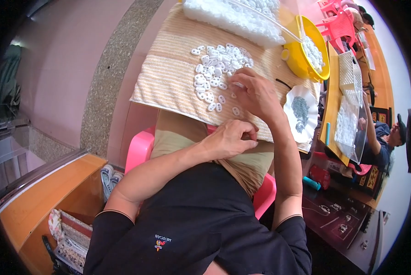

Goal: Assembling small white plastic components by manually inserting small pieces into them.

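A loose pile of small white oval plastic pieces with two holes (214, 66) lies on a beige striped towel (164, 59) that covers the table. My right hand (257, 94) reaches over the right side of this pile. Its fingers are bent together and pointing down, with a bit of white showing at the fingertips. Close to the table's near edge, above my lap, is my left hand (233, 139). Its fingers are curled inward toward the thumb, and whatever they hold is hidden. A few single pieces lie on the towel between the two hands.
A clear bin (235, 23) full of white pieces stands at the far side. To its right is a yellow bucket (302, 66) with more of them. A white pleated paper dish (289, 112) holds small dark grey bits. A person (382, 142) sits at another table, right.
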